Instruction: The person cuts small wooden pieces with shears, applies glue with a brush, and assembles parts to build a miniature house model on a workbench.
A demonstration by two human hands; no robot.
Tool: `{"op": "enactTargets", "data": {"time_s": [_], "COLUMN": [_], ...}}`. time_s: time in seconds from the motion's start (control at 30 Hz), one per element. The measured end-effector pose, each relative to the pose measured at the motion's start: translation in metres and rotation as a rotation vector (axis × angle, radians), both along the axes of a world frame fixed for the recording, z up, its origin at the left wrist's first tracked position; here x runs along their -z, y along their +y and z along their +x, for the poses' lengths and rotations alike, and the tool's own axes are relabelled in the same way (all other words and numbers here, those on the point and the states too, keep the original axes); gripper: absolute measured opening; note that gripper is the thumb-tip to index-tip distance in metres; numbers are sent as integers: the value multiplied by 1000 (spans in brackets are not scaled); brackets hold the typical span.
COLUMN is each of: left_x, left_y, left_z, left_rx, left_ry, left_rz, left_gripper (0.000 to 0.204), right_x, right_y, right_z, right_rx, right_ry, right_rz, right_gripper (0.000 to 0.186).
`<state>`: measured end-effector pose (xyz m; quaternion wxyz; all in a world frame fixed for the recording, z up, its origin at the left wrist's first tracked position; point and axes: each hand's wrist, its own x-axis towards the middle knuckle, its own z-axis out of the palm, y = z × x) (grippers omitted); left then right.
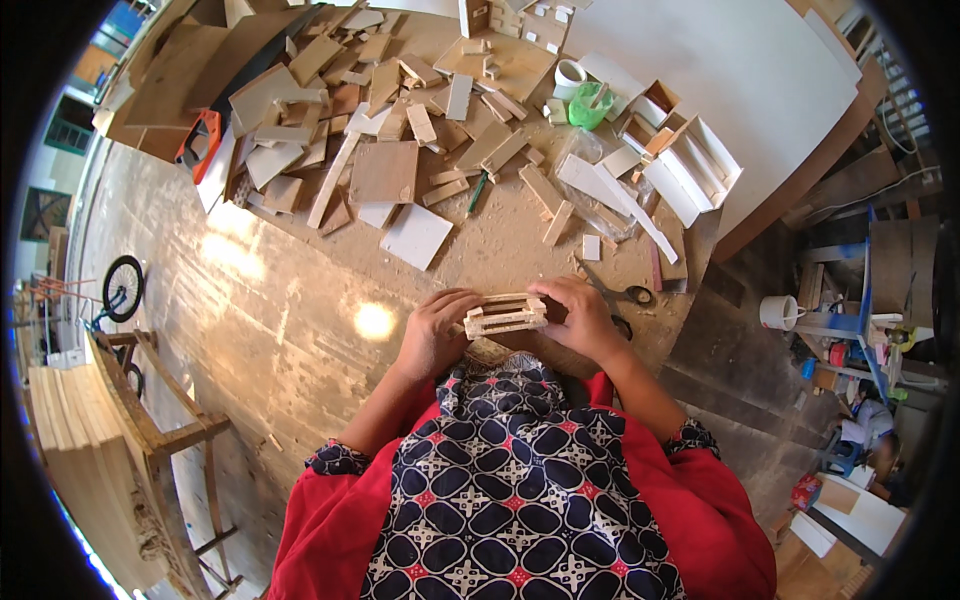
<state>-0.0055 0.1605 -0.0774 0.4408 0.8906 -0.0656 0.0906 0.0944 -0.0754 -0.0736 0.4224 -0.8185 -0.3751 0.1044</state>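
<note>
Frame (506, 319), wooden: long axis left-right; left fingers (456, 301), right fingers (558, 291) gripping ends.

Between your left hand (437, 325) and right hand (578, 315) is a small wooden frame (505, 328). Just beyond your right hand, scissors (638, 295) lie on the table (475, 255). Ahead of your hands, wood offcuts (384, 172) spread across it, mostly toward your left, a saw (205, 135) at their left edge. Farther ahead, right of the offcuts, a cup (569, 72) stands beside a plastic bag (590, 107). Well right of your hands is a bucket (776, 312); well left, a wheel (123, 289).
</note>
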Motion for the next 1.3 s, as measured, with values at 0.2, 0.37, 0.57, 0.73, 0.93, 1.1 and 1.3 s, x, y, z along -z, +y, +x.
{"op": "enactTargets", "data": {"time_s": [0.2, 0.37, 0.57, 0.73, 0.93, 1.1, 1.3], "left_x": [-13, -20, -28, -37, -43, -45, -46], "left_y": [-5, -7, -7, -7, -9, -10, -8], "left_z": [-2, -1, 2, 3, 0, -1, 3], "left_rx": [-114, -169, -160, -150, -156, -156, -141], "left_ry": [-205, -285, -340, -382, -396, -418, -359], "left_rz": [168, 179, 105, 103, 123, 116, 75], "left_gripper": [40, 38, 36, 36, 34, 33, 36], "right_x": [-15, -26, -36, -38, -43, -45, -46], "right_y": [5, 6, 8, 7, 8, 6, 4], "right_z": [-6, -12, -12, -11, -11, -13, -11], "right_rx": [47, 110, 144, 148, 139, 141, 130], "right_ry": [-223, -251, -324, -313, -327, -310, -322], "right_rz": [107, 153, 213, 245, 269, 279, 284], "right_gripper": [36, 34, 33, 34, 35, 34, 37]}}
